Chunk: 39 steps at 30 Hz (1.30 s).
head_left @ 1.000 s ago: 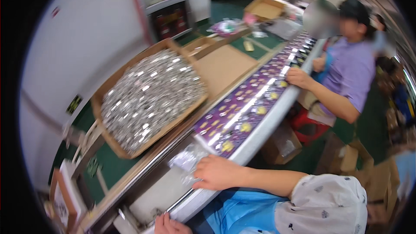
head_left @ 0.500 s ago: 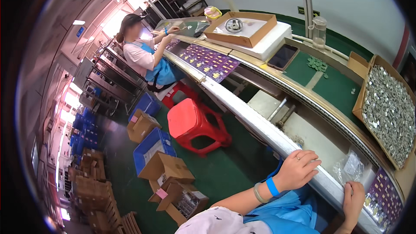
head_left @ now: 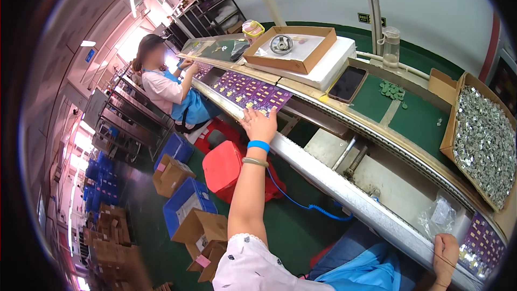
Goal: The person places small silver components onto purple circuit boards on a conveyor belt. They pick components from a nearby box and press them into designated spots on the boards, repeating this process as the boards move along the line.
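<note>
My left arm stretches far forward over the conveyor's metal rail. My left hand (head_left: pixel 259 124), fingers apart, lies at the near corner of a purple circuit board panel (head_left: pixel 247 90) with rows of small pale parts. Its fingertips reach the board's edge; whether they press on it I cannot tell. A blue wrist strap (head_left: pixel 259 145) and a bangle (head_left: pixel 255 161) circle that wrist. Low on the right, my right hand (head_left: pixel 446 253) rests curled at the rail, beside a clear plastic bag (head_left: pixel 439 214). What its fingers hold, if anything, is hidden. Another purple panel (head_left: pixel 480 243) lies just beyond it.
A carton of small metal parts (head_left: pixel 484 145) stands at the right. Green pieces (head_left: pixel 392 90) and a dark tablet (head_left: pixel 348 84) lie on the bench. Beyond sits a shallow box (head_left: pixel 309 64) with a reel. A red stool (head_left: pixel 223 166) and a co-worker (head_left: pixel 167 86) are at left.
My left hand has left the near rail and reached forward and left to the purple board, its blue coiled cord now showing. My right hand stays by the rail. The view has shifted slightly.
</note>
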Tool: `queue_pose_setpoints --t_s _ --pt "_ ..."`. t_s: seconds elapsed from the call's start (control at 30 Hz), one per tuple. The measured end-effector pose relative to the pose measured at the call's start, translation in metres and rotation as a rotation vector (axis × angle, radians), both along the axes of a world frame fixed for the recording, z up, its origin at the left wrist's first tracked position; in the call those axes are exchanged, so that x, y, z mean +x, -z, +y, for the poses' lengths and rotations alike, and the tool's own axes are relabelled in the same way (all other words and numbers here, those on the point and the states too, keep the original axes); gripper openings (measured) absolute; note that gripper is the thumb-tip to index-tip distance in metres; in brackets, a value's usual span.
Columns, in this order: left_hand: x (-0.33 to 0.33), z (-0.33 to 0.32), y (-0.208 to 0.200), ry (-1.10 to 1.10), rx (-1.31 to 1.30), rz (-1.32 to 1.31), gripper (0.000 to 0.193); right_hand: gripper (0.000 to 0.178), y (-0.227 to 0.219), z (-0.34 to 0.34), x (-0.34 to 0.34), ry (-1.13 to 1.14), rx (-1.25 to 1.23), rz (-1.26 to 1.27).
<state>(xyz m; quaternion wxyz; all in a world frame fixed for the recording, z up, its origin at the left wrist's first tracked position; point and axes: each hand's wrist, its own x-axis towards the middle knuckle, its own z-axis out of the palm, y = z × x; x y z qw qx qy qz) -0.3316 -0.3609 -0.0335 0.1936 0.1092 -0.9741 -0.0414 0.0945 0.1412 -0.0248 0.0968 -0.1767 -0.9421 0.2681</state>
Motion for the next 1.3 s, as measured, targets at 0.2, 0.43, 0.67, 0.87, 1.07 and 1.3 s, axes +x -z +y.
queue_pose_setpoints --t_s 0.2,0.43,0.67,0.87,1.07,1.3 --pt "0.003 0.005 -0.010 0.091 -0.037 -0.210 0.090 0.018 -0.008 -0.004 0.000 0.014 0.003 -0.009" --pt "0.055 0.043 -0.016 0.255 -0.105 -0.214 0.079 0.017 -0.014 -0.008 -0.002 0.002 -0.025 0.029" --pt "0.119 0.087 -0.019 0.418 -0.063 -0.203 0.069 0.017 -0.018 -0.010 -0.003 -0.030 -0.024 0.070" --pt "0.168 0.136 -0.016 0.594 -0.044 -0.253 0.066 0.022 -0.015 0.000 0.001 -0.053 -0.006 0.077" --pt "0.229 0.172 -0.031 0.803 -0.031 -0.270 0.051 0.022 -0.011 0.007 0.005 -0.104 0.065 0.111" --pt "0.279 0.230 -0.049 1.220 0.034 -0.325 0.049 0.008 -0.020 0.007 0.013 0.041 0.019 0.587"
